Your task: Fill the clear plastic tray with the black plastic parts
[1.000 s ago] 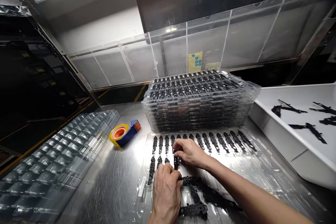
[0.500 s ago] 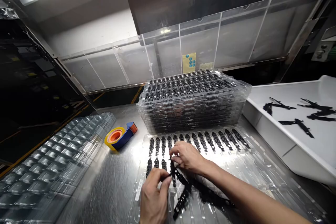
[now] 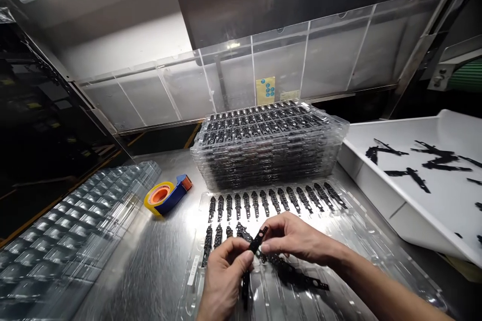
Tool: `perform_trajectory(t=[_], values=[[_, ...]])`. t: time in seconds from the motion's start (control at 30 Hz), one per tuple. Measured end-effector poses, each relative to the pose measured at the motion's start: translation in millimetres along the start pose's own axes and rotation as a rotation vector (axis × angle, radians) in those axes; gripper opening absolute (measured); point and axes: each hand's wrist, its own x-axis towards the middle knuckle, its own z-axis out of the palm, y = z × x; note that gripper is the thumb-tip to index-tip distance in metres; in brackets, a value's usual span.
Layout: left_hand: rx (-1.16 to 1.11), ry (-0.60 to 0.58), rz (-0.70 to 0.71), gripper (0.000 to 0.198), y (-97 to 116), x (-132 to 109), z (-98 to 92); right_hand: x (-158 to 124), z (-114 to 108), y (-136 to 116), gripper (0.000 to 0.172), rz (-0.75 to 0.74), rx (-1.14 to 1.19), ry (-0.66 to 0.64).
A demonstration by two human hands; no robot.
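Strip (image 3: 258,239) black, long axis tilted up-right | left hand (image 3: 222,281) grip pinches lower end | right hand (image 3: 297,238) grip pinches upper end

Surface: brushed steel tabletop (image 3: 158,261), glaring under overhead light.
Ahead of the hands: clear panelled screen (image 3: 286,75) with yellow label (image 3: 265,90).
Left: dark glass (image 3: 41,125).

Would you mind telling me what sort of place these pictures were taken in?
Most likely a factory packing or assembly bench: a steel worktable, a stack of clear trays filled with rows of small black parts, and both hands pinching one black part over an open tray.
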Motion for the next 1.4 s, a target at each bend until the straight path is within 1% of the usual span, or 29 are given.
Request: perform_trajectory(t=[0.1, 0.13, 0.2, 0.27, 0.3, 0.37, 0.43, 0.5, 0.53, 0.57, 0.63, 0.7, 0.8, 0.87, 0.97, 1.03, 1.17, 1.27, 1.33, 1.4], values=[[0.091, 0.072, 0.048, 0.022, -1.7, -0.1, -6.2, 1.8, 3.3, -4.0, 0.016, -0.072, -0.115, 0.163], [0.137, 0.088, 0.071, 0.022, -1.1, -0.2, -7.8, 2.9, 5.0, -5.2, 0.016, -0.080, -0.119, 0.193], [0.228, 0.089, 0.120, 0.020, 1.3, -0.3, -8.9, 4.6, 7.5, -6.4, 0.019, -0.067, -0.087, 0.185], [0.308, 0.063, 0.173, 0.019, 4.0, 0.6, -6.8, 4.2, 6.6, -5.3, 0.023, -0.035, -0.046, 0.159], [0.367, 0.054, 0.208, 0.019, 4.8, 1.7, -4.8, 3.1, 4.3, -4.1, 0.024, -0.025, -0.045, 0.177], [0.596, 0.051, 0.284, 0.024, 4.8, 5.0, 0.6, -0.7, -2.7, -0.8, 0.024, -0.030, -0.133, 0.287], [0.950, 0.022, 0.342, 0.038, 3.0, 9.2, 7.2, -5.3, -9.7, 3.0, 0.021, -0.060, -0.309, 0.430], [1.261, -0.051, 0.384, 0.051, 0.7, 13.2, 14.0, -9.2, -12.0, 7.3, 0.021, -0.091, -0.490, 0.531], [1.355, -0.099, 0.401, 0.052, -0.1, 14.7, 17.2, -10.4, -10.8, 9.8, 0.022, -0.098, -0.556, 0.559], [1.410, -0.139, 0.418, 0.050, -0.7, 15.8, 20.1, -11.2, -8.1, 12.4, 0.023, -0.103, -0.605, 0.573], [1.464, -0.180, 0.446, 0.037, -0.6, 16.7, 24.0, -12.0, -0.1, 18.0, 0.021, -0.103, -0.672, 0.578], [1.501, -0.183, 0.486, 0.024, 0.5, 15.9, 25.0, -13.1, 7.9, 22.5, 0.020, -0.094, -0.712, 0.548], [1.535, -0.186, 0.545, 0.018, 1.5, 11.4, 21.0, -16.5, 15.0, 24.5, 0.020, -0.075, -0.787, 0.446], [1.535, -0.223, 0.519, 0.020, -0.2, 6.1, 16.3, -18.6, 16.8, 22.5, 0.022, -0.055, -0.841, 0.350], [1.503, -0.264, 0.415, 0.024, -7.2, -3.6, 9.9, -19.1, 17.9, 17.5, 0.023, -0.020, -0.906, 0.233], [1.426, -0.275, 0.358, 0.029, -12.8, -10.0, 6.7, -18.4, 18.4, 15.5, 0.023, -0.012, -0.951, 0.215], [1.213, -0.272, 0.305, 0.035, -19.9, -18.0, 0.0, -18.8, 19.2, 17.7, 0.023, 0.011, -1.073, 0.243], [1.037, -0.162, 0.335, 0.033, -18.8, -17.0, -7.6, -20.2, 20.9, 22.7, 0.024, 0.007, -1.127, 0.217], [0.932, -0.035, 0.358, 0.029, -14.2, -12.2, -11.8, -20.9, 23.4, 26.4, 0.020, -0.014, -1.132, 0.196], [0.891, 0.093, 0.346, 0.028, -6.8, -4.7, -12.9, -21.0, 26.8, 29.6, 0.018, -0.028, -1.118, 0.201]])
